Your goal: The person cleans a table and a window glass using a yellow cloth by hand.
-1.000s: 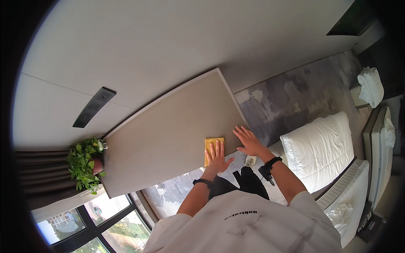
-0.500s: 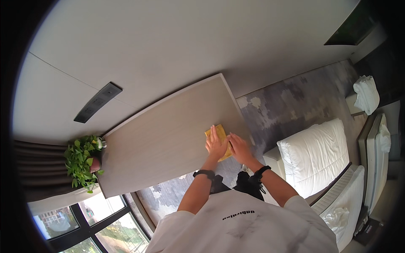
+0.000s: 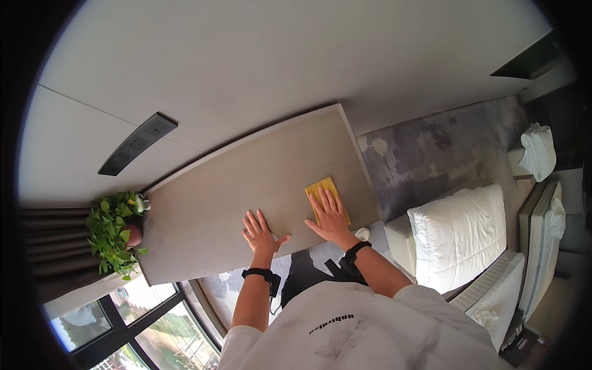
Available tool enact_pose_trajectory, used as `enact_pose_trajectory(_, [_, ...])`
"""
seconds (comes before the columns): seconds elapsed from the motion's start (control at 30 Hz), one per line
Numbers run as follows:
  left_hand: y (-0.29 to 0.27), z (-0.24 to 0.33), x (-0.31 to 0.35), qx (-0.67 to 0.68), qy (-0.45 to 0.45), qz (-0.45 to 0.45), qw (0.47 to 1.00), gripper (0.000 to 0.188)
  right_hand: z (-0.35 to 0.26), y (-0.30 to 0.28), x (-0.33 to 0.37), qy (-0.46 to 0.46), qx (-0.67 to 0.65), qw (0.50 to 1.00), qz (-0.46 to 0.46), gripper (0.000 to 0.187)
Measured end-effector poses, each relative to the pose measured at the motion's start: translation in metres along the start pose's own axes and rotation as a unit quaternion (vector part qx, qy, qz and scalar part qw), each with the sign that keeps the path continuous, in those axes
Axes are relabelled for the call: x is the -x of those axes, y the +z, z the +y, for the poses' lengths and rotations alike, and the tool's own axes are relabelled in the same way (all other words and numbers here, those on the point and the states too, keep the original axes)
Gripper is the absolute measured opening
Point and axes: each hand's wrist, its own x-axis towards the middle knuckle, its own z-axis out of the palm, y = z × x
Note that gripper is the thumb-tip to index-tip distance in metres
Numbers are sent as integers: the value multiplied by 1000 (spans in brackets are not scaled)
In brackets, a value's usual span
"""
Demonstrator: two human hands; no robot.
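Note:
A folded yellow cloth (image 3: 318, 188) lies flat near the right end of the wood-toned desk (image 3: 209, 209). My right hand (image 3: 330, 217) rests on the cloth with its fingers stretched out, covering its lower part. To the left, my left hand (image 3: 261, 237) is spread over the desk's near edge, palm down, with nothing in it. Each wrist wears a black band.
A potted green plant (image 3: 114, 231) stands at the desk's left end, by a dark curtain and a window. A black socket panel (image 3: 138, 143) is on the wall behind. White bedding (image 3: 457, 234) lies to the right, above patterned carpet (image 3: 425, 154).
My left hand has come off the cloth and moved left to the desk's near edge, its fingers now spread. The right hand now lies flat on the cloth.

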Motion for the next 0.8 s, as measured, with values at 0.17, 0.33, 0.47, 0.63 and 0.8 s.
enact_pose_trajectory(0.17, [-3, 17, -12, -15, -55, -78, 995, 138, 5, -5, -41, 6, 21, 995, -97, 90])
enact_pose_trajectory(0.33, [-3, 23, -14, -31, -50, -82, 995, 138, 19, -13, -106, 19, 29, 977, -209, 97])
enact_pose_trajectory(0.47, [-2, 23, -14, -42, -60, -78, 994, 135, 15, -27, -165, 44, 26, 963, -265, 100])
enact_pose_trajectory(0.63, [-2, 22, -13, -55, -70, -83, 992, 132, 15, -36, -228, 44, 46, 956, -288, 106])
enact_pose_trajectory(0.8, [-6, 22, -12, -70, -66, -77, 992, 131, 17, -41, -248, 26, 60, 959, -275, 106])
